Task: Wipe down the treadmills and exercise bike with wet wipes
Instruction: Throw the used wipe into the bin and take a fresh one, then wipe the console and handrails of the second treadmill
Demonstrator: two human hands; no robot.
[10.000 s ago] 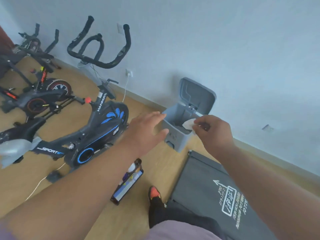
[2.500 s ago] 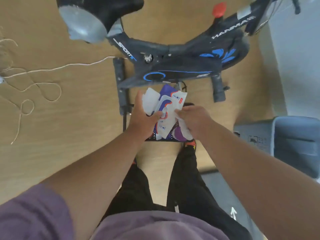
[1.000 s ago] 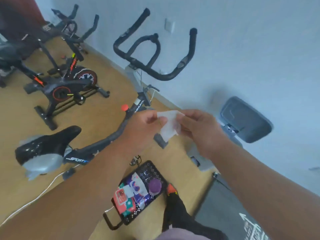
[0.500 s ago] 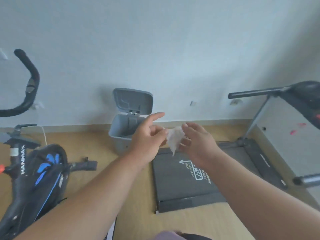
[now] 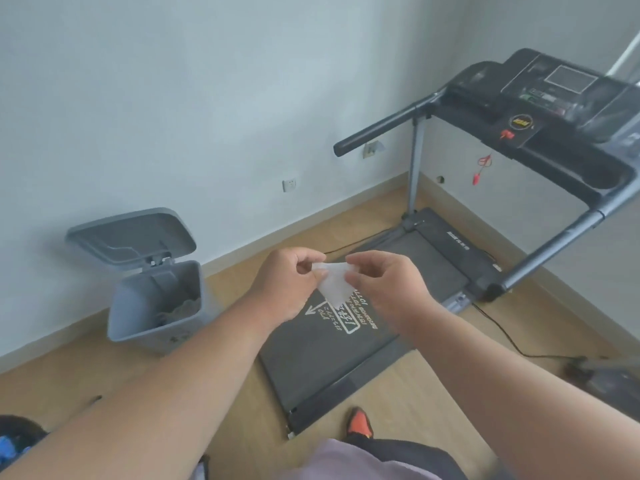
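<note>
A white wet wipe (image 5: pixel 334 284) hangs between my two hands in front of me. My left hand (image 5: pixel 285 284) pinches its left top corner and my right hand (image 5: pixel 388 289) pinches its right top edge. Below and beyond the hands lies the treadmill, with its dark belt (image 5: pixel 349 344) on the floor and its black console (image 5: pixel 540 98) with handrails at the upper right. Only a blue and black sliver of the exercise bike (image 5: pixel 14 441) shows at the bottom left corner.
A grey bin (image 5: pixel 156 306) with its lid up stands by the wall at the left, crumpled wipes inside. A black power cable (image 5: pixel 502 337) runs over the wooden floor right of the treadmill. My orange shoe (image 5: pixel 360 422) stands at the belt's near end.
The view has swung right from the bike to the treadmill. Both hands still hold the wipe, now spread wider between them.
</note>
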